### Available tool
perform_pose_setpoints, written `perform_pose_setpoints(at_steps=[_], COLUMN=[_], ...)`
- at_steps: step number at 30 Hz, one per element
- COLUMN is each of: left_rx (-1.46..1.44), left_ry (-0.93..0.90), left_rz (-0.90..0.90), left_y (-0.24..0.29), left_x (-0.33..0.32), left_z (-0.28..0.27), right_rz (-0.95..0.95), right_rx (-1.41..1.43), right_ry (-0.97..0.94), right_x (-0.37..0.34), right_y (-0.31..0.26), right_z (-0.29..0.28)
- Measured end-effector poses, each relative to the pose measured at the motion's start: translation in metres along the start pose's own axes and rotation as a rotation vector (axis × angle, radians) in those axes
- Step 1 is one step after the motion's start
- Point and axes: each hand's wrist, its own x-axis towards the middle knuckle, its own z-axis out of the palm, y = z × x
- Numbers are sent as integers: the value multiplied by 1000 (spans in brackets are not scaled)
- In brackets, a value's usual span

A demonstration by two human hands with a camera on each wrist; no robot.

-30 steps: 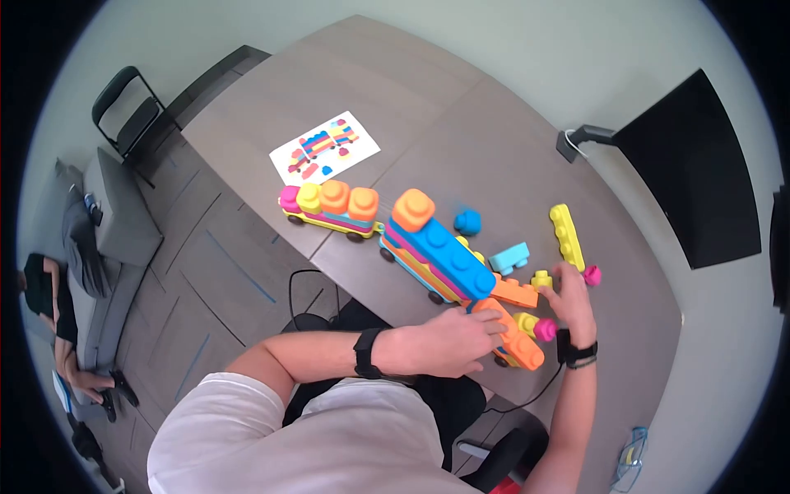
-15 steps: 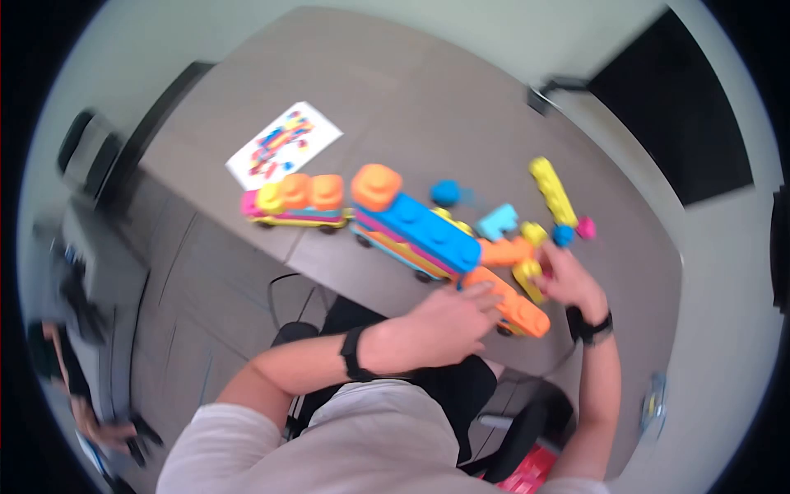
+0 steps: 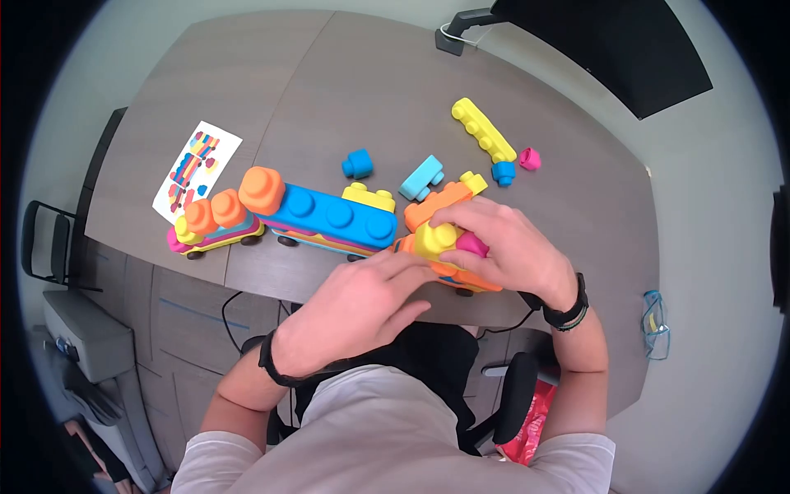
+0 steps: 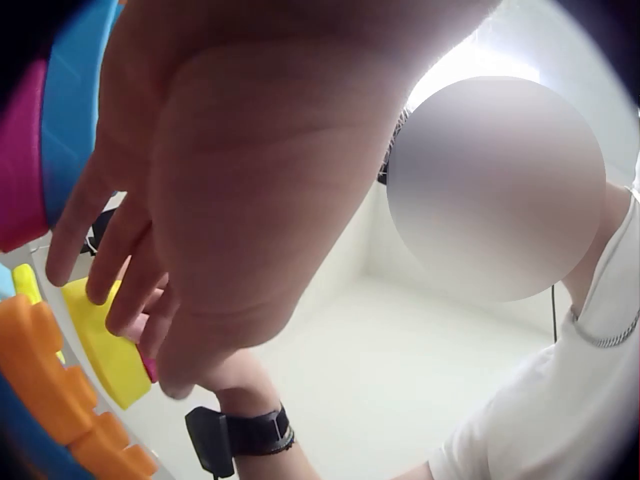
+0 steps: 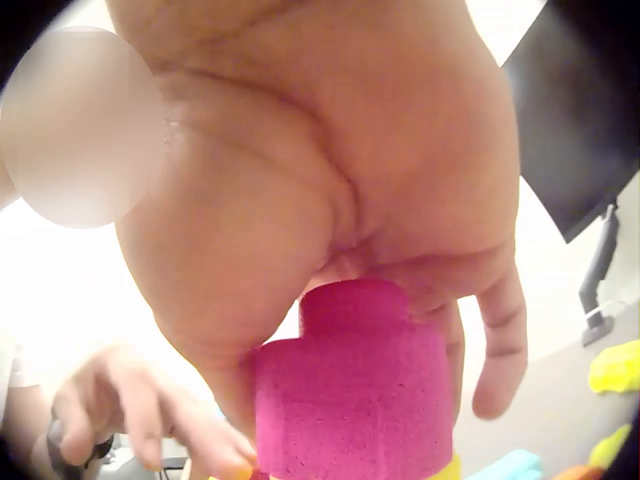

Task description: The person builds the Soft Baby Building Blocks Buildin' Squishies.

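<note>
My right hand (image 3: 518, 247) grips a yellow block (image 3: 434, 240) joined to a pink block (image 3: 471, 244), close over the orange-topped car (image 3: 487, 285) at the train's right end. In the right wrist view the pink block (image 5: 355, 400) stands between thumb and fingers. My left hand (image 3: 358, 300) lies at the near side of that car, its fingers loosely extended, fingertips close to the yellow block. To the left, the car with a long blue block (image 3: 329, 216) and an orange block on its end stands beside the first car (image 3: 222, 235).
Loose on the table (image 3: 313, 99) are a blue block (image 3: 357, 164), a light blue block (image 3: 421, 177), an orange block (image 3: 440, 202), a long yellow block (image 3: 483, 130) and a pink block (image 3: 530, 159). A printed picture sheet (image 3: 197, 169) lies left; a monitor (image 3: 613, 49) stands behind.
My right hand has picked up the yellow and pink blocks and brought them left over the orange-topped car. My left hand has shifted off the car's top. The head view has turned.
</note>
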Motion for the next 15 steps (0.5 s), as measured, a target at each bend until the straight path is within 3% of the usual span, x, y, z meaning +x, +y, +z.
perform_pose_setpoints(at_steps=[1,5,7,10,15], left_rx=[-32,31,-106,23,52], left_ry=[-30,120,117,2,9], left_rz=[-129,-90,-259,-300,-252], left_y=[2,-1,4,-6,-5], left_x=[-1,1,5,4,4], left_z=[-2,8,12,28,40], right_rz=[-21,-78,-109,-53,-147], right_rx=[-3,-55,-80,-33,-66], right_ry=[19,-20,51,88,183], right_x=[1,6,5,1,-10], right_y=[-1,0,-1,-10,-1], right_z=[3,20,26,28,49])
